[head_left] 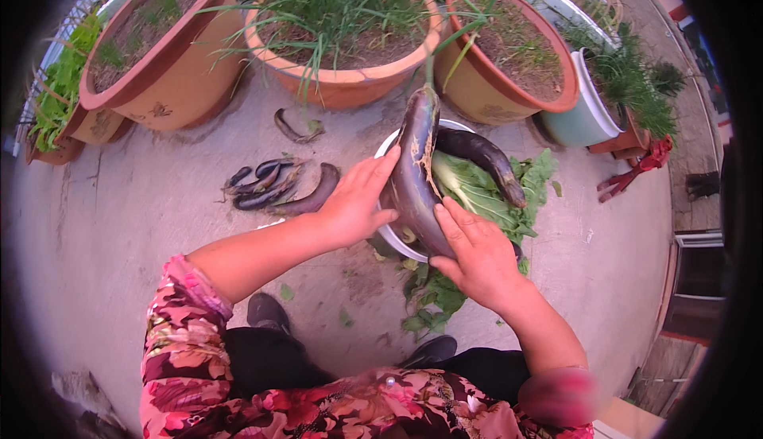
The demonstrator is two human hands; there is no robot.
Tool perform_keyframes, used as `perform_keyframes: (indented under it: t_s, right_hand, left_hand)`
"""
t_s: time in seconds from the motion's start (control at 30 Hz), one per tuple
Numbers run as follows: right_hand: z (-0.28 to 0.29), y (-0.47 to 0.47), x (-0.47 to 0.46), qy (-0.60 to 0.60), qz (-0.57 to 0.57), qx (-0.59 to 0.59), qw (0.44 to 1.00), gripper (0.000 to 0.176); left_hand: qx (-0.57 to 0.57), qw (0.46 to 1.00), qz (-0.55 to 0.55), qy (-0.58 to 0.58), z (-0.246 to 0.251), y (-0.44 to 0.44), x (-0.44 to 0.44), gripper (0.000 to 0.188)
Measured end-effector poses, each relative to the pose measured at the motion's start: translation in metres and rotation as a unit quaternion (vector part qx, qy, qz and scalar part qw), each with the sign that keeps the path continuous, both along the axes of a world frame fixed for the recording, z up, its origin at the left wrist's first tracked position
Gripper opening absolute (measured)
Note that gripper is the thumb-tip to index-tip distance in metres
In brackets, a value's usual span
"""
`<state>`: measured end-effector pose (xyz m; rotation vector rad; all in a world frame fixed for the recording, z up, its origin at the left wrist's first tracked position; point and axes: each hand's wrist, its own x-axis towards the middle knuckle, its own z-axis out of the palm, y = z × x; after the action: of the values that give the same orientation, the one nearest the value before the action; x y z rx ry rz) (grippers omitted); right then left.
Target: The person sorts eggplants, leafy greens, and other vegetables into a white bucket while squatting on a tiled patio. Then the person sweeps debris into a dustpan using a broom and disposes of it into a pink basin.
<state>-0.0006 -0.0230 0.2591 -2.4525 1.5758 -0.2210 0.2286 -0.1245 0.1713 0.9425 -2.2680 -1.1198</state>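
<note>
A large purple eggplant [414, 167] with tan scarring on its skin lies over a white-rimmed container [394, 243], its stem pointing away from me. My left hand [356, 201] rests against its left side with fingers stretched out. On the right, my right hand [481, 249] presses its fingers and thumb along the lower end, so the eggplant sits between both hands. Behind it, a second, curved dark eggplant [489, 157] lies across green leaves with a pale stalk [450, 178]. The container's inside is mostly hidden.
Several small, shrivelled eggplants [262, 185] and a bigger eggplant [313, 191] lie on the concrete floor left of the container. Large clay pots [334, 81] line the far side, one full of grassy green plants [351, 9]. Leaf scraps [438, 299] lie near my feet. A red item [638, 167] is at right.
</note>
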Motion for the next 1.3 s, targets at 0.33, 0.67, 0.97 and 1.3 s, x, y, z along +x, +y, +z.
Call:
perform_keyframes:
  t_s: [0.33, 0.67, 0.97, 1.3]
  right_hand:
    - [-0.015, -0.002, -0.002, -0.089, -0.058, 0.114, 0.988, 0.073]
    - [-0.013, -0.022, 0.024, -0.171, -0.046, 0.007, 0.984, 0.046]
    - [-0.011, -0.013, 0.019, -0.215, -0.065, 0.004, 0.974, 0.040]
    - [0.002, 0.010, 0.004, -0.238, -0.067, -0.021, 0.969, 0.038]
  left_hand:
    - [0.057, 0.946, 0.291, -0.130, -0.083, -0.070, 0.178, 0.055]
    - [0.077, 0.832, 0.064, -0.546, -0.135, -0.051, 0.188, 0.120]
    - [0.103, 0.824, 0.065, -0.554, -0.127, -0.068, 0.179, 0.126]
    - [-0.028, 0.884, 0.127, -0.450, -0.151, -0.025, 0.205, 0.091]
